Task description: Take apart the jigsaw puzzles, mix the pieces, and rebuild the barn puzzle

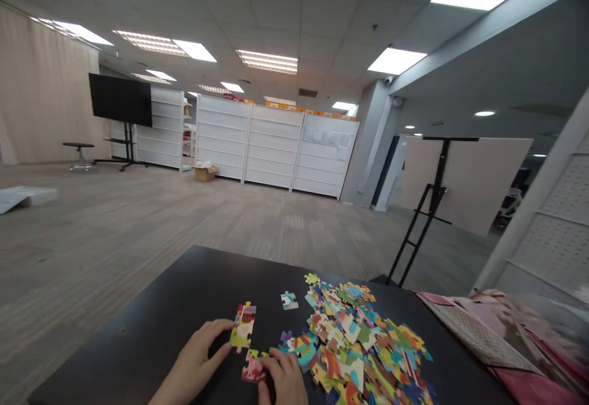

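Joined puzzle pieces [242, 326] flat on black table [151, 325], left of loose pile [363, 347]. Left hand [196, 359] spread, fingertips steadying strip. Right hand [283, 377] pinching pink piece [253, 368] at lower end. Risk: sideways push separating joints; piece slipping on smooth top.

two hands [197, 356], one puzzle-piece heap [363, 343], one table [151, 325], one screen [120, 99]
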Motion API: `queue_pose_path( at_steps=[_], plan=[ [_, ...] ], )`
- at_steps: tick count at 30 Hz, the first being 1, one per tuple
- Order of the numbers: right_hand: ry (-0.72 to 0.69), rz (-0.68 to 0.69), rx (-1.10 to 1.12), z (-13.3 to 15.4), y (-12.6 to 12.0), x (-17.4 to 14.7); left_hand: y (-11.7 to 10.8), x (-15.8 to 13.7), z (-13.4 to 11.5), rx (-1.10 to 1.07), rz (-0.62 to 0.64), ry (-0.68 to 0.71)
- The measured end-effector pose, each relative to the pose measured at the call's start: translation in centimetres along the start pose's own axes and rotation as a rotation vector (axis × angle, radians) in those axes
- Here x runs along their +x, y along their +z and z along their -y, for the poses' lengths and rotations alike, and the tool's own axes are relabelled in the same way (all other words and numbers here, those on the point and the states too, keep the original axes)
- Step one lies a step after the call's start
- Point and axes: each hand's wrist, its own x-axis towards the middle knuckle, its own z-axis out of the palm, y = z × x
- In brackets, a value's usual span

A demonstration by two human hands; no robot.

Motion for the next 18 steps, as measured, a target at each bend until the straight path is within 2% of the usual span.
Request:
queue_pose_path(
  at_steps=[10, 18],
  plan=[
    [0.093, 0.041, 0.064, 4.8, -4.5, 0.2, 0.0, 0.0, 0.7, 0.114, -0.015, 0.075],
    [0.14, -0.001, 0.249, 5.7, -4.9, 0.7, -0.4, -0.1, -0.1, 0.097, -0.01, 0.073]
  ],
)
